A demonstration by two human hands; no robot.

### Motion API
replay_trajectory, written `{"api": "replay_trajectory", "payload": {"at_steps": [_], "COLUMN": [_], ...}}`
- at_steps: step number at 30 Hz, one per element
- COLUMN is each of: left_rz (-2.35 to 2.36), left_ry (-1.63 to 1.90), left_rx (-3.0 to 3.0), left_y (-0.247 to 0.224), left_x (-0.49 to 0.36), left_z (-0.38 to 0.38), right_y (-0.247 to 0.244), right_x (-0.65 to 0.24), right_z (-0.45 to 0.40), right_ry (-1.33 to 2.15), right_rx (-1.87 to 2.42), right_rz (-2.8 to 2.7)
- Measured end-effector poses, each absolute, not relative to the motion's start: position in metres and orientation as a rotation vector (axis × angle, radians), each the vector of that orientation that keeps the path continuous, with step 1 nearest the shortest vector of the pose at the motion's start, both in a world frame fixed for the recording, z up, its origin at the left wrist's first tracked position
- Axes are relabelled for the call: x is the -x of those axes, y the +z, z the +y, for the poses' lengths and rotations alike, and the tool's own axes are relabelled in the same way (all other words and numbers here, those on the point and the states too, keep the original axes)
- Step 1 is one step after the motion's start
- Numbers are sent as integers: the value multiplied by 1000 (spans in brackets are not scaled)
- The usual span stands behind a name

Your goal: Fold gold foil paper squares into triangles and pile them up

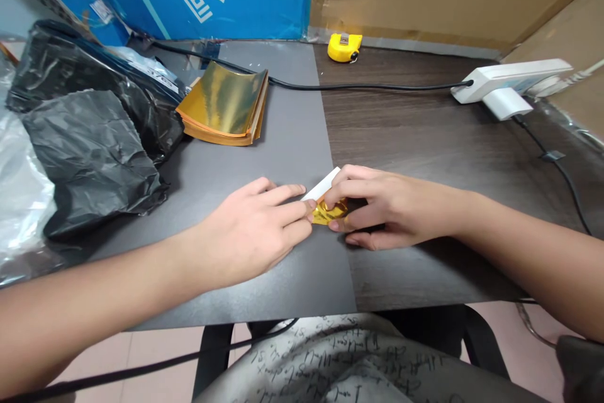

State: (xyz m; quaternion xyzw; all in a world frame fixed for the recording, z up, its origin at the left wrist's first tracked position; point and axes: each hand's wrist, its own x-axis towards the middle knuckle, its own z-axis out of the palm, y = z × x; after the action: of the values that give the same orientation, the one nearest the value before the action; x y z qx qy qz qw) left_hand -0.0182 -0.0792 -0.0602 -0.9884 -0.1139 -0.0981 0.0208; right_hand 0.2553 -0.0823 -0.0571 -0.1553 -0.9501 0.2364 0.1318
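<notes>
Fingertips [295, 209] of the left hand [248, 233] lie together against the end of a white paper strip [323, 184] and a crumpled gold foil piece [328, 213]. The right hand [396, 208] clamps thumb and fingers on them from the opposite side. The foil straddles the seam between the grey mat [283, 277] and the dark woodgrain desktop [425, 132], at lower centre of the frame.

Caution: thin metallic foil creases and tears readily. Excess pinch pressure could split it, and a sideways slip could free the smooth strip. Toward upper left, a curled stack of gold-faced sheets [221, 104] lies beside a crinkled black plastic bag [89, 139], whose loose film could snag a passing forearm.
</notes>
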Motion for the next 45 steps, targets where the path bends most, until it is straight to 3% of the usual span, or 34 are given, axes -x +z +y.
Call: {"api": "replay_trajectory", "payload": {"at_steps": [7, 20, 26, 34, 45], "left_rz": [-245, -132, -158, -37, 111], "left_ry": [-377, -375, -488, -460, -557], "left_rx": [3190, 3396, 3330, 3345, 3173], "left_y": [-66, -61, -61, -63, -59], "left_x": [22, 22, 20, 18, 7], "left_z": [-62, -49, -54, -49, -116], "right_y": [-62, -68, -73, -78, -72], "right_x": [-255, -257, -249, -244, -228], "right_z": [-83, -76, -78, -79, -101], "right_ry": [763, 390, 562, 516, 755], "right_rx": [460, 407, 402, 462, 164], "right_rz": [-2636, -2686, -2584, -2547, -2625]}}
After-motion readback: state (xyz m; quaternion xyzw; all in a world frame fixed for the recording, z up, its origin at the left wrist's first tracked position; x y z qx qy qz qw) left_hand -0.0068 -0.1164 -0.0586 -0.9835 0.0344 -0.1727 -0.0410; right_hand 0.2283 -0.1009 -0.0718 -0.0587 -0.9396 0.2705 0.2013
